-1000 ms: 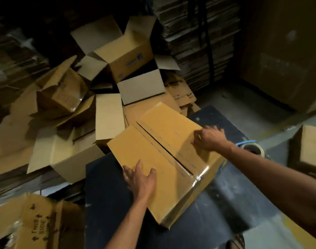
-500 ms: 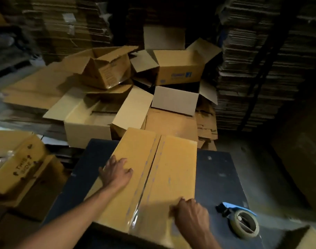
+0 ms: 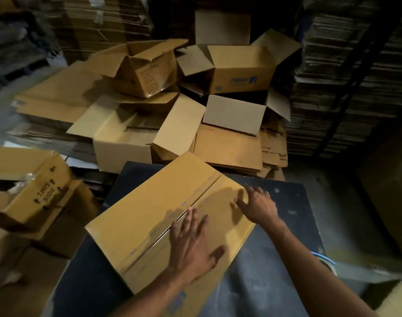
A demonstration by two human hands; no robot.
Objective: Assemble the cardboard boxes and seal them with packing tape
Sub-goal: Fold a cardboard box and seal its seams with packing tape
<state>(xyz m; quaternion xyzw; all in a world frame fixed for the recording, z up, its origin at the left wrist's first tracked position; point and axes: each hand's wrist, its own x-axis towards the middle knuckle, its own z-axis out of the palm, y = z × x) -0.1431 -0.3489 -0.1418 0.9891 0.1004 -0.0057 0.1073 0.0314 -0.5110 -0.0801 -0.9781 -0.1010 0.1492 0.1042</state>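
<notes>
While the box (image 3: 154,216) lies on the dark bench (image 3: 275,282), it is pressed flat by the left hand (image 3: 191,245), fingers spread; the right hand (image 3: 259,205), fingers apart, is held at its far edge.

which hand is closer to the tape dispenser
Right. The right hand rests on the box's far right corner; the left hand lies mid-box. The tape dispenser sits at the table's right edge.

The left hand (image 3: 191,245) lay flat, fingers spread and straight. The right hand (image 3: 258,205) reached farther forward, fingers splayed, its forearm stretched out behind it.
</notes>
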